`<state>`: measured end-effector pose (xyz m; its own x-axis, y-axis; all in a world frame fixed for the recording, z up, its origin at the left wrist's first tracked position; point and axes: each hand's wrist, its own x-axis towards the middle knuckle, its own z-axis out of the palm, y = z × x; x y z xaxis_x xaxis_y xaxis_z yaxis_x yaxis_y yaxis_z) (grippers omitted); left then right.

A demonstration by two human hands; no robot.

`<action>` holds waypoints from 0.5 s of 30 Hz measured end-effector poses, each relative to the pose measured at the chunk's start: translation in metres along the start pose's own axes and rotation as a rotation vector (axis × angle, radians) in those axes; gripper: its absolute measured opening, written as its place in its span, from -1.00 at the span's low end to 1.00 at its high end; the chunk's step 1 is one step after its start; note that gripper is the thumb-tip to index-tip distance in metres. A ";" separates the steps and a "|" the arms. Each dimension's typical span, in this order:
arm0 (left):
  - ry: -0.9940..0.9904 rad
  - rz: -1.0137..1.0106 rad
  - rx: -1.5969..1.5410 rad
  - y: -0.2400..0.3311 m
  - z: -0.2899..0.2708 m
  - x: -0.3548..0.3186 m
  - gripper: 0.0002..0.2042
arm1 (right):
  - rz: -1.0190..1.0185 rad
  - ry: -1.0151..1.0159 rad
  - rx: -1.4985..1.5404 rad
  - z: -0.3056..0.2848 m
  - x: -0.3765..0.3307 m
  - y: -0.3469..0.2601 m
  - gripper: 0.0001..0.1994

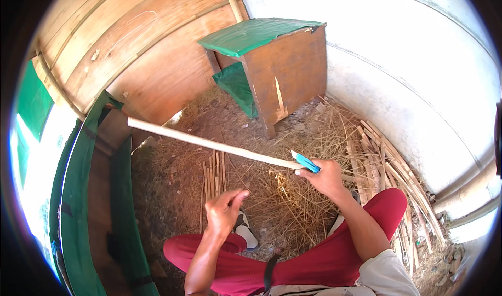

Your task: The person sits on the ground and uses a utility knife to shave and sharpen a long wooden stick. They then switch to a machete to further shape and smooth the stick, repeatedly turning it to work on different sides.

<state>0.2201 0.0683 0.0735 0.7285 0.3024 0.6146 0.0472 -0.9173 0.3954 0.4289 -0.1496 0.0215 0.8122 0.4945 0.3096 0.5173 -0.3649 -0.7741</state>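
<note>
In front of me my right hand [327, 180] is closed around a long pale wooden stick [209, 140] and a blue utility knife [307, 163]. The knife lies across the stick, its blade pointing up and left. From the hand the stick reaches far to the left, its end raised above the floor; a short part shows on the other side of the hand. Lower and to the left, my left hand [224, 211] is apart from the stick. Its fingers are curled, the thumb points right, and nothing shows in it.
Thin straw-like shavings [293, 204] cover the floor between my feet. Split sticks [384, 163] are piled along the white wall at right; a smaller bundle [214, 173] lies ahead. A brown wooden box [287, 71] with a green top stands in the corner. Green-edged shelving [99, 191] borders the left.
</note>
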 end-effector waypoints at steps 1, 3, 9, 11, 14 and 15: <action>-0.058 -0.101 -0.046 0.004 0.007 -0.004 -0.75 | 0.019 0.008 0.023 0.001 0.000 0.002 -0.74; -0.121 -0.182 -0.060 0.006 0.017 -0.012 -0.66 | 0.055 0.027 0.074 0.002 0.000 0.001 -0.75; -0.250 -0.064 0.167 0.026 0.041 -0.001 -0.61 | 0.280 -0.024 0.331 0.006 0.005 0.001 -0.74; -0.423 -0.177 -0.109 0.027 0.054 0.005 -0.49 | 0.268 -0.022 0.412 0.012 0.007 0.006 -0.74; -0.506 -0.367 -0.562 0.033 0.086 0.012 -0.40 | 0.208 0.028 0.503 0.021 0.005 0.010 -0.67; -0.470 -0.377 -0.611 0.040 0.092 0.017 -0.41 | 0.183 0.056 0.527 0.023 0.005 0.011 -0.64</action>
<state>0.2979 0.0131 0.0368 0.9521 0.2966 0.0747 0.0652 -0.4354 0.8979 0.4324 -0.1329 0.0013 0.8963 0.4127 0.1620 0.1734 0.0102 -0.9848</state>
